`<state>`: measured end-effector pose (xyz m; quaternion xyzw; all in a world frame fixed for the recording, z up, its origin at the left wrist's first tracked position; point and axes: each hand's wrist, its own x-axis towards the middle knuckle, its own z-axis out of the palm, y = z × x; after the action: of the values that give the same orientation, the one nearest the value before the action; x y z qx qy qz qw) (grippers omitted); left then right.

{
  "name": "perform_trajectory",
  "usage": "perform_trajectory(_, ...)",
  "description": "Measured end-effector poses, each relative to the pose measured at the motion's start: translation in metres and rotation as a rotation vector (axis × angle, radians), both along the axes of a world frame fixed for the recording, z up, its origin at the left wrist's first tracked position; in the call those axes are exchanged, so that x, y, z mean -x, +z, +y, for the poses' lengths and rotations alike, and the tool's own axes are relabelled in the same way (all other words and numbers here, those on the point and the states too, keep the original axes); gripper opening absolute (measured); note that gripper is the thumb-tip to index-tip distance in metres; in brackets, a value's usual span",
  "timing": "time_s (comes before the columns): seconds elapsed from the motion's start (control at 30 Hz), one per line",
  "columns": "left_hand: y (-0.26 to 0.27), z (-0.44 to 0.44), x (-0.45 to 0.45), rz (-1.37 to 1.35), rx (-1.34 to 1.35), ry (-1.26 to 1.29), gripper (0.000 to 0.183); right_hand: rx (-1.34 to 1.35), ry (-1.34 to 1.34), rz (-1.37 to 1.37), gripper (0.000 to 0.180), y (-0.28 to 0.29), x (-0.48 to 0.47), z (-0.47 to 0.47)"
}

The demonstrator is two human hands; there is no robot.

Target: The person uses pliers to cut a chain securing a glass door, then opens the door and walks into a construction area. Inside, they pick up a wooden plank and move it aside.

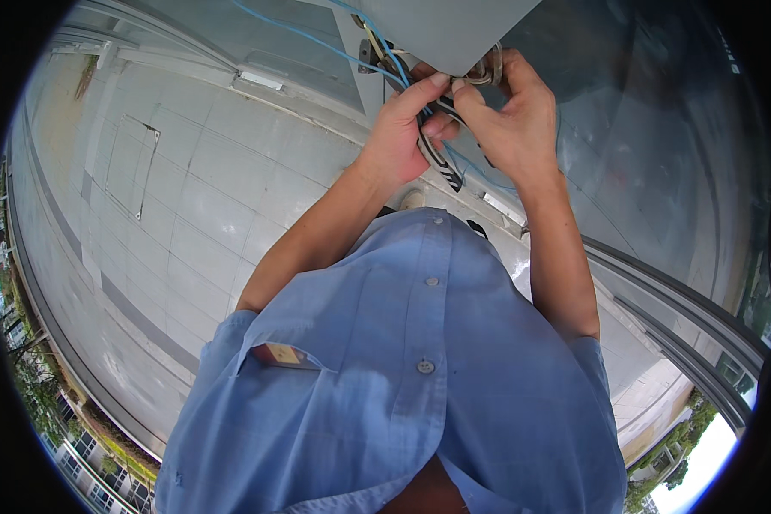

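Note:
Under the lower corner of a grey panel, both hands work close together, thumbs almost touching. Pliers with black and grey handles hang in the grip of my left hand, jaws hidden. Blue wires run down from above to that hand, and thin blue ends show below it. My right hand pinches a beige cable whose loop bends around near its fingers; the exact pinch point is hidden. A dark metal bracket-like part sits left of the panel corner.
Dark glass lies to the right, with metal rails along its lower side. A pale ledge runs behind the hands. Tiled paving spreads at left. A blue shirt fills the lower middle; its pocket holds a small packet.

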<state>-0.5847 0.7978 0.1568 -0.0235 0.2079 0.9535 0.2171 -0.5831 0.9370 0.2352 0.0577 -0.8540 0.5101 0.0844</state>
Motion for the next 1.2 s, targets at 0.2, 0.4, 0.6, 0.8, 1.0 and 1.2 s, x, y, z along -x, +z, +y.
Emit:
perform_trajectory(0.2,-0.001,0.009,-0.001,-0.003,-0.058,0.014,0.019,-0.031,0.041,-0.014,0.036,0.004,-0.003,0.009)
perform_trajectory(0.4,-0.008,0.013,0.003,0.014,-0.132,0.003,0.013,-0.126,0.041,-0.007,0.034,0.008,0.001,0.013)
perform_trajectory(0.6,-0.013,0.013,-0.002,0.009,-0.198,-0.023,0.017,-0.138,0.095,0.052,0.042,0.006,0.005,0.022)
perform_trajectory(0.8,-0.009,0.012,-0.004,0.068,-0.174,-0.036,0.02,-0.074,0.072,-0.018,0.039,0.005,0.001,0.022)
perform_trajectory(1.0,0.002,0.019,-0.006,0.099,0.0,0.043,0.036,-0.06,0.067,0.091,0.032,0.013,-0.006,0.015)
perform_trajectory(1.2,0.006,0.023,-0.008,0.168,0.027,0.087,0.035,-0.278,0.151,0.292,0.025,0.019,-0.002,0.022)
